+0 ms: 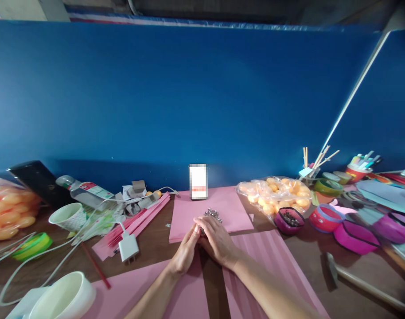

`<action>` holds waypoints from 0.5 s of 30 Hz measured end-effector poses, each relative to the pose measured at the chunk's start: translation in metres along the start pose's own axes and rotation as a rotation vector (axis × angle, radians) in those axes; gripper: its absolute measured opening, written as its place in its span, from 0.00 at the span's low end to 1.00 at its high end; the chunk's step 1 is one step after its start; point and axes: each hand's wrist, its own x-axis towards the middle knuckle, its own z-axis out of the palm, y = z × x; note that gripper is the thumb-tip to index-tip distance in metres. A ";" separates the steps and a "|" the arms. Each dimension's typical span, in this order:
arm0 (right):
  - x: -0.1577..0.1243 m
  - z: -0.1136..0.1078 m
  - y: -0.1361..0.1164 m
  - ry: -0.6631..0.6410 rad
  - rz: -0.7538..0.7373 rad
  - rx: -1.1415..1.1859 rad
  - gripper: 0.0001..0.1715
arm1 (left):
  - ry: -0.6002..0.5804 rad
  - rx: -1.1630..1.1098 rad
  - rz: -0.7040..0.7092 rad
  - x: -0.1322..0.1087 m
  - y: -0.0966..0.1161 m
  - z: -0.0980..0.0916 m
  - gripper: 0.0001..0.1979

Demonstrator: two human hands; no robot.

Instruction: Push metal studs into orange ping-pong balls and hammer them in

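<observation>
My left hand (186, 248) and my right hand (219, 239) meet over the front part of a stack of pink paper (185, 208). Their fingers are closed and pressed together in a cup, and the fingertips touch. Between the palms a little silvery metal glints; most of what they enclose is hidden. Just beyond the fingers lies a heap of small silvery metal pieces (214, 215), too small to name exactly. Behind that heap a phone (198, 181) with a blurred screen stands upright against the blue partition (202, 97).
Pink sheets (265, 266) lie under both forearms. To the right are a bag of orange balls (269, 195), a purple bowl (289, 220) of dark bits, magenta containers (355, 237) and a hammer (362, 283). Leftward stand a white charger (128, 247), paper cups (67, 217) and a bottle (86, 190).
</observation>
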 end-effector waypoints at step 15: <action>0.003 0.003 -0.004 0.034 0.042 0.052 0.20 | 0.031 0.042 -0.008 -0.002 -0.002 -0.005 0.20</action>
